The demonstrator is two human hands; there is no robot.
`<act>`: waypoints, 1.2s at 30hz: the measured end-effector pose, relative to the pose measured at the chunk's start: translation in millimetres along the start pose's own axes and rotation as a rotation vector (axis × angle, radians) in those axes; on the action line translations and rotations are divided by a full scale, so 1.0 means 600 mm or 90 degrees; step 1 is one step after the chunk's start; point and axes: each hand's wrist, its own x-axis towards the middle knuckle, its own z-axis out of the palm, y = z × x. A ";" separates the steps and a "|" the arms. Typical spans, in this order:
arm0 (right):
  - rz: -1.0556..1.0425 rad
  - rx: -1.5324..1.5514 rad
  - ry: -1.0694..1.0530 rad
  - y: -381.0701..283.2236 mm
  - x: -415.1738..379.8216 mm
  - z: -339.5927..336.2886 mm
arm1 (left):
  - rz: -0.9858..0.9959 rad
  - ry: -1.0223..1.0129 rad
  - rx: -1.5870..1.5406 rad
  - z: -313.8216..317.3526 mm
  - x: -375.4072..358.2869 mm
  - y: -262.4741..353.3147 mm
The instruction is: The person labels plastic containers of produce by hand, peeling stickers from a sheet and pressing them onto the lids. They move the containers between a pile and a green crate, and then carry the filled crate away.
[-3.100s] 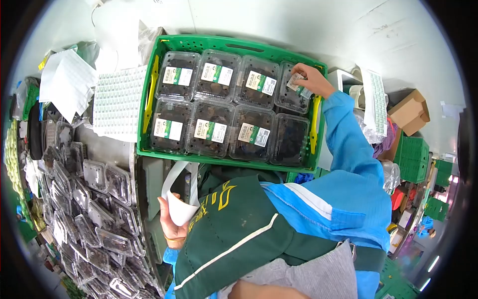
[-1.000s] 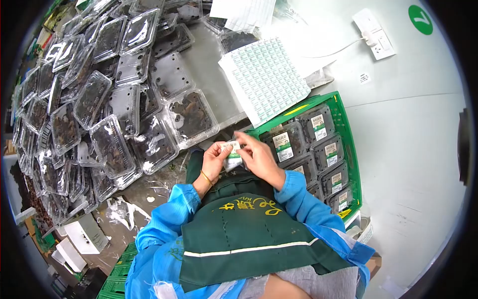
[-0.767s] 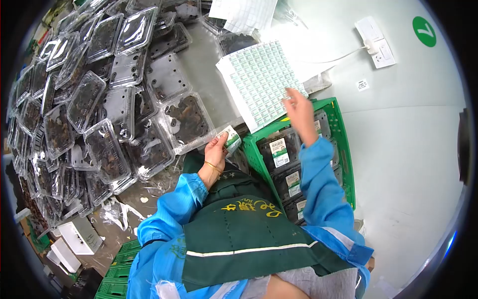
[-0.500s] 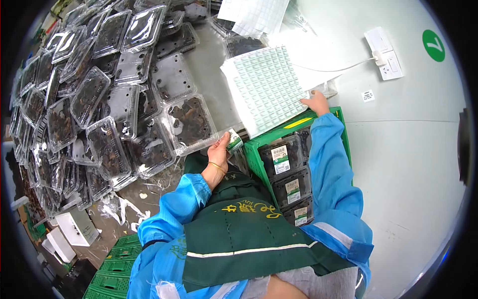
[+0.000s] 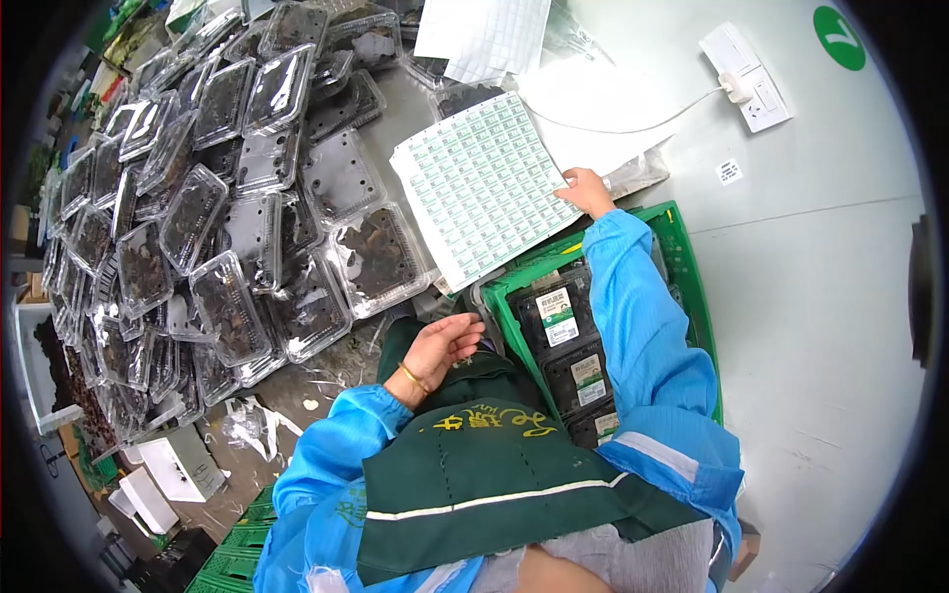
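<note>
My right hand [image 5: 589, 193] pinches the right edge of a sheet of green-and-white labels [image 5: 484, 188], which leans up beyond the crate. Loosely bent, the fingers of my left hand [image 5: 444, 348] hover over my apron by the crate's left side, with nothing visible in them. The green crate [image 5: 697, 311] holds clear boxes of dark contents, and several carry labels, such as this labelled box [image 5: 554, 321]. Left of the sheet lies an unlabelled clear plastic box [image 5: 376, 257] with dark brown pieces inside. My right sleeve hides part of the crate.
A large heap of filled clear boxes [image 5: 222, 203] covers the left side. White sheets [image 5: 484, 38] lie at the back. A cable [image 5: 633, 130] runs to a wall socket [image 5: 761, 99]. Green crates [image 5: 232, 553] and a white box [image 5: 183, 465] stand at lower left.
The small green-and-white label that was in my left hand is out of sight, and that hand is lower. The label sheet now faces me more squarely, still in my right hand.
</note>
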 end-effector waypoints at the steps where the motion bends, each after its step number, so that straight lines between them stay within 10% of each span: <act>1: -0.013 0.013 -0.036 0.002 0.005 0.008 | 0.025 -0.011 -0.011 0.009 0.003 0.003; 15: -0.051 0.660 0.306 -0.175 -0.363 -0.114 | 0.227 -0.007 -0.099 0.102 0.057 0.083; 17: -0.071 0.693 0.218 -0.173 -0.431 -0.084 | 0.416 -0.032 -0.144 0.103 0.070 0.104; 20: -0.108 0.638 -0.261 -0.106 -0.498 -0.057 | 0.596 -0.044 -0.102 0.099 0.069 0.139; 21: -0.118 0.571 -0.033 -0.118 -0.507 -0.055 | 0.619 -0.062 -0.030 0.105 0.043 0.152; 23: 0.143 1.063 -0.005 -0.100 -0.493 -0.101 | 0.625 -0.025 0.095 0.109 0.009 0.163; 24: 0.103 0.751 0.031 -0.037 -0.457 -0.088 | 0.621 -0.031 0.104 0.109 -0.003 0.167; 28: 0.005 1.006 0.079 -0.058 -0.418 -0.098 | 0.645 -0.030 0.427 0.102 -0.020 0.168; 31: -0.119 0.646 0.250 -0.093 -0.402 -0.070 | 0.702 -0.050 0.485 0.101 -0.018 0.155; 36: -0.013 0.917 0.262 -0.114 -0.409 -0.062 | 0.787 -0.009 0.508 0.085 -0.022 0.138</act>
